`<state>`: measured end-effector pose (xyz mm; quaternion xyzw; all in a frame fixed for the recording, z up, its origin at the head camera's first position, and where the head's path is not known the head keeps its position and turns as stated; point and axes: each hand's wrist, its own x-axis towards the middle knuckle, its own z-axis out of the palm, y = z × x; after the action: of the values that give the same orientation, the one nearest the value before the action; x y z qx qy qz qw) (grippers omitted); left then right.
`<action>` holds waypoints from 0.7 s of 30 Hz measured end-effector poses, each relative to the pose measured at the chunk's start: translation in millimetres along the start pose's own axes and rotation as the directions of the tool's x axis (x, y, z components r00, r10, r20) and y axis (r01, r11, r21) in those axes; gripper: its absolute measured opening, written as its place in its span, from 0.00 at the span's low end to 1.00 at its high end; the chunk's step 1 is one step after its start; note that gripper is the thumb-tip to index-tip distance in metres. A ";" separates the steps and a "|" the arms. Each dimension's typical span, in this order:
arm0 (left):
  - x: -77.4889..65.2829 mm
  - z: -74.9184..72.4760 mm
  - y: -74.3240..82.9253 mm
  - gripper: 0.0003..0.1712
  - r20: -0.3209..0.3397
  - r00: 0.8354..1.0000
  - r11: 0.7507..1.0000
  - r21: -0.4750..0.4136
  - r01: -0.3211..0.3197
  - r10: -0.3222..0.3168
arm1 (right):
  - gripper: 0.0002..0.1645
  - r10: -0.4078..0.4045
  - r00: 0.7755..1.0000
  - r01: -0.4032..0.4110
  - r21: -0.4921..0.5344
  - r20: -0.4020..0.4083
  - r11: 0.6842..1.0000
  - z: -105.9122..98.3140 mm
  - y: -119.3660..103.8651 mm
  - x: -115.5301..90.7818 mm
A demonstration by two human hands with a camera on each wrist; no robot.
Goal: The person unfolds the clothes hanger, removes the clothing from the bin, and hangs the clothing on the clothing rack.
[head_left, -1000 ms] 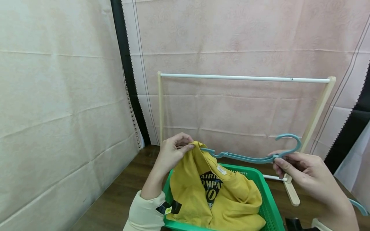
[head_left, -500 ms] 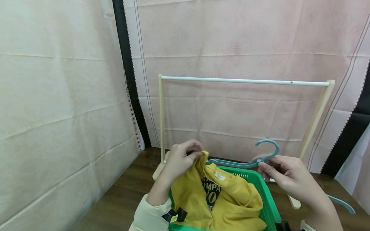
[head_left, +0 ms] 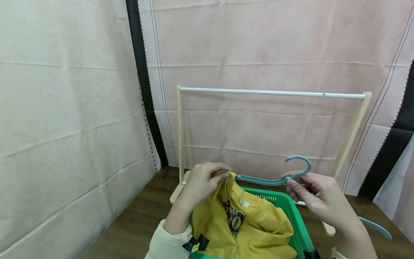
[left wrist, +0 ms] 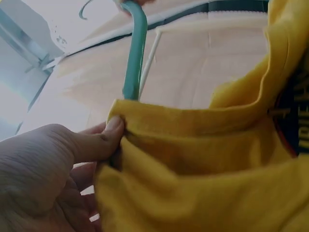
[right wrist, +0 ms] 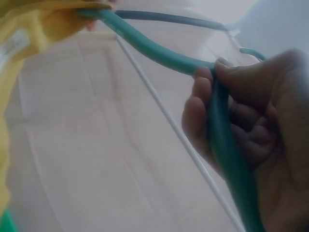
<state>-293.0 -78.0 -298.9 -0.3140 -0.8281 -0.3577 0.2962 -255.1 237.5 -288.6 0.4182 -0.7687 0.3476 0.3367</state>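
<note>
Head view: the yellow garment [head_left: 258, 233] lies heaped in the green basket [head_left: 300, 223], its neck upward, with a white label [head_left: 244, 203] and dark print [head_left: 235, 218] showing, one side of the collar lifted above the rest. The left hand [head_left: 203, 182] pinches that raised collar edge between thumb and fingers. The blue hanger [head_left: 262, 181] meets the cloth just beside those fingertips; the left wrist view shows its tip ending at the collar edge, though how far it reaches inside the neck cannot be told. At the hanger's middle, just below the hook, the right hand [head_left: 318, 196] pinches it with the thumb against the fingers, and the other hanger arm appears beyond the forearm. The step in hand looks to be working the first end of the hanger into the neck; the far end is clear of the cloth. The next move would seem to call for keeping the collar stretched while the hanger slides toward the shoulder, without the tip snagging the edge. Behind the basket, the clothes rack [head_left: 272, 92] stands on the wooden table [head_left: 136, 225], its bar bare.
</note>
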 end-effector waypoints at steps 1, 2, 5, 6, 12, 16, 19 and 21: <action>-0.2 -1.1 -1.6 0.06 0.003 1.000 1.000 0.018 0.003 -0.003 | 0.22 -0.001 1.000 0.001 -0.001 -0.004 1.000 -1.0 0.0 -0.1; -0.2 -1.8 -3.2 0.06 0.014 1.000 1.000 0.022 0.003 -0.004 | 0.22 -0.002 1.000 0.002 -0.005 -0.005 1.000 -1.6 -0.1 -0.1; 0.3 -2.0 -6.3 0.06 0.058 0.998 1.000 0.009 0.000 0.000 | 0.21 0.009 1.000 -0.008 -0.023 0.012 1.000 -2.4 -0.9 0.6; 0.5 -1.6 -6.8 0.06 0.069 0.998 1.000 0.004 -0.004 0.004 | 0.21 0.007 1.000 -0.007 -0.022 0.018 1.000 -1.8 -1.3 0.7; 0.1 3.7 -6.1 0.05 0.010 0.999 0.997 -0.073 -0.029 0.030 | 0.22 -0.006 1.000 0.006 -0.004 0.022 1.000 7.4 -2.5 0.9; 0.9 8.5 -1.5 0.05 -0.085 0.996 0.977 -0.206 -0.046 0.029 | 0.22 -0.015 0.999 0.014 0.022 0.033 1.000 17.3 -0.7 2.6; 1.6 11.1 1.6 0.06 -0.089 0.996 0.953 -0.300 -0.033 0.007 | 0.22 -0.007 0.999 0.006 0.019 0.041 1.000 22.2 -0.2 4.0; 1.7 11.8 2.8 0.06 -0.035 0.999 0.954 -0.301 -0.007 -0.004 | 0.22 0.005 0.999 -0.005 -0.007 0.033 1.000 23.3 -1.0 4.7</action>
<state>-295.2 -66.7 -303.3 -0.3496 -0.7583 -0.4851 0.2597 -261.4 216.1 -296.9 0.4209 -0.7764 0.3387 0.3247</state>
